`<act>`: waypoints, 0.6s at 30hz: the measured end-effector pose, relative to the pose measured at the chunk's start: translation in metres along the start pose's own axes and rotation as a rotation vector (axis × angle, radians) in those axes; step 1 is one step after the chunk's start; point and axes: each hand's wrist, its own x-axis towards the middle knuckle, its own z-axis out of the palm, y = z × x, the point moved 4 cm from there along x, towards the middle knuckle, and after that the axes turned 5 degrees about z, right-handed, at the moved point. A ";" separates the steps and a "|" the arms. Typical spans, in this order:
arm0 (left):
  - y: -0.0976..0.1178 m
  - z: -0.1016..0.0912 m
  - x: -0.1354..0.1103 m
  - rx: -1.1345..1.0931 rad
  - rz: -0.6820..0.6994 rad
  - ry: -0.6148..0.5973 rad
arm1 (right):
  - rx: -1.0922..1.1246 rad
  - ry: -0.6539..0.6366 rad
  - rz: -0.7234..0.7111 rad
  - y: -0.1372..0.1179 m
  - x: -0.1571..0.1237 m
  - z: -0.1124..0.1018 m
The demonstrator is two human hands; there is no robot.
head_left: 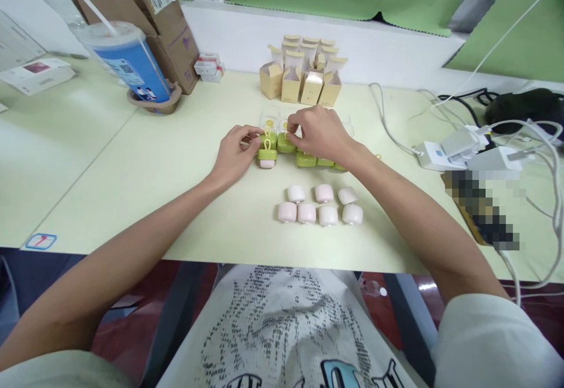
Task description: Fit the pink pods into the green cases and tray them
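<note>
At the bottom of the frame, a printed shirt (282,329) is facing the table (238,223). Right of centre, seven pale blocks (306,213), pinkish and white, are lying in two loose rows. Beyond them, the green cases (306,159) are sitting in a cluster at the middle of the frame; the front-left one is showing a pale block beneath it.

The left hand (238,150) is curling its fingers at the cluster's left edge, the tips touching a green case; I cannot tell whether they are gripping it. The right hand (319,132) is bending over the cluster, thumb and forefinger close to another case, but its own back is hiding any grasp.

With the cases sitting so close, a wide finger could be knocking a neighbour over, and a snagged yellow loop (267,144) could be dragging a case askew. A sweeping right forearm could be scattering the blocks.

Farther back, clear trays (269,122) are lying before small cardboard boxes (291,85), which are standing with flaps up.
</note>
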 end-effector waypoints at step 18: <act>0.004 -0.001 0.000 -0.013 -0.030 0.004 | 0.011 -0.003 -0.013 0.000 -0.001 -0.001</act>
